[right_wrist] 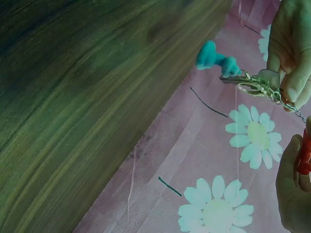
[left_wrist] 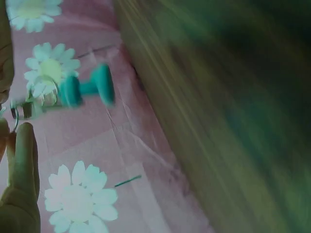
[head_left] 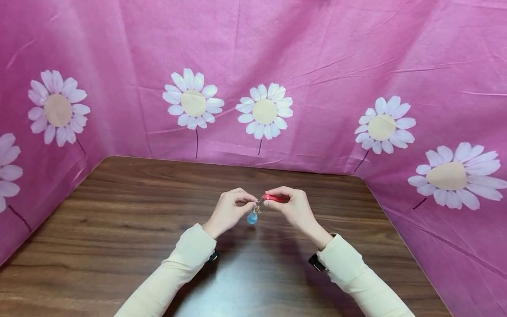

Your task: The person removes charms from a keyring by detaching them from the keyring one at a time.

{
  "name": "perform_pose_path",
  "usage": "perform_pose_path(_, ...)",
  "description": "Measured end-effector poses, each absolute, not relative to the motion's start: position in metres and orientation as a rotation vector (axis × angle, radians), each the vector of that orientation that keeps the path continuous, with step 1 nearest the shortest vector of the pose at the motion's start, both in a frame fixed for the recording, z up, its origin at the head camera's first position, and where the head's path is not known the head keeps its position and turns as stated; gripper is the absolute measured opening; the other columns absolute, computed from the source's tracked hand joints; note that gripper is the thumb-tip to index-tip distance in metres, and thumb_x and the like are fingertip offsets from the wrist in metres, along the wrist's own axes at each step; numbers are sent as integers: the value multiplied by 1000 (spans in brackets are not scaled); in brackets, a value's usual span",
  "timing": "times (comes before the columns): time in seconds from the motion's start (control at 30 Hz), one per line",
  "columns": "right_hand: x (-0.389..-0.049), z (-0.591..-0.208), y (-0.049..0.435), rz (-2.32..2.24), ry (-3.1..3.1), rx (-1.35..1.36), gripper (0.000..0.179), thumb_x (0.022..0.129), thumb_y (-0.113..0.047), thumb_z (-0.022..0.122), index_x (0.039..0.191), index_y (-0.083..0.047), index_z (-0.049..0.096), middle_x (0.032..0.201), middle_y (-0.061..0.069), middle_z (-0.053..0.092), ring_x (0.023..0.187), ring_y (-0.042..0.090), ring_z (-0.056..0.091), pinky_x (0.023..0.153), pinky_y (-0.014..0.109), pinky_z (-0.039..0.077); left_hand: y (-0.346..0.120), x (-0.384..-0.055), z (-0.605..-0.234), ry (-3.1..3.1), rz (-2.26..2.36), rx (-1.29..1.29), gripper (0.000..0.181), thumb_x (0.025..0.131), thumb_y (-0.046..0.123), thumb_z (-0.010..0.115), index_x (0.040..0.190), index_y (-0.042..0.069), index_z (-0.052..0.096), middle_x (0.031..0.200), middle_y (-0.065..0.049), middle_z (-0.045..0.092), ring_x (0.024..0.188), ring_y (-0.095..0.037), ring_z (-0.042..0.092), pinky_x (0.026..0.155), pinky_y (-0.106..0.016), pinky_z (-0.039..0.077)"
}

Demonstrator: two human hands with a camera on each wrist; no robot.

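Observation:
My left hand (head_left: 233, 209) pinches the ring of a key bunch between thumb and fingertips. From it hang a metal key (right_wrist: 268, 76), some gold-coloured pieces (right_wrist: 262, 89) and a teal dumbbell-shaped charm (right_wrist: 206, 55). In the left wrist view the charm (left_wrist: 103, 84) is blurred. To the right, my right hand (head_left: 297, 210) holds a small red cylinder-like fob (head_left: 274, 198) between thumb and fingers. A short chain (right_wrist: 300, 114) runs from the fob to the ring, between the two hands. Both hands are raised above the table, and the fingers partly cover the ring and the fob.
Below the hands lies a brown wood-grain table (head_left: 138, 211). Behind it and along both sides hangs a pink cloth (head_left: 317, 44) printed with white daisies. Both sleeves (head_left: 194, 246) are pale, and a dark strap device (head_left: 317, 263) shows at the right wrist.

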State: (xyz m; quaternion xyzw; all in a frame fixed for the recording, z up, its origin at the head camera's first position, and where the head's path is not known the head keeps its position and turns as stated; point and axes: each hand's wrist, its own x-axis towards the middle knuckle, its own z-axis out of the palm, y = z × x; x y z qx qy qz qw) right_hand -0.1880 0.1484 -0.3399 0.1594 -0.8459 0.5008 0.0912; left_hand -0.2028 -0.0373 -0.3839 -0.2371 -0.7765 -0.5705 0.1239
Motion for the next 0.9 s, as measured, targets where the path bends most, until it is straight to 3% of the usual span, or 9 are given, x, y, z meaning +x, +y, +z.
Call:
perform_pose_path(0.33, -192, -344, 155, 1340, -2667, 504, 19, 73, -1, 71, 92, -3, 71, 82, 9, 71, 71, 8, 63, 62, 18, 52, -43, -206, -386, -2231, -1616, -643, 7, 77, 3, 70, 82, 7, 73, 75, -2, 66, 70, -7, 62, 67, -19, 54)
perform_pose_path(0.8, -194, -343, 154, 1291, -2697, 414, 22, 70, -14, 79, 91, -9, 73, 82, 5, 72, 71, 7, 65, 60, 19, 51, -42, -207, -383, -2217, -1710, -525, 5, 78, 7, 70, 82, 7, 72, 74, -2, 65, 67, -5, 61, 63, -20, 52)
perform_pose_path(0.9, -194, -344, 155, 1290, -2698, 395, 22, 70, -16, 79, 91, -9, 73, 81, 4, 72, 68, 6, 63, 58, 19, 51, -41, -197, -368, -2233, -1774, -483, 6, 78, 3, 69, 84, 2, 71, 75, -9, 65, 67, -7, 60, 63, -17, 50)
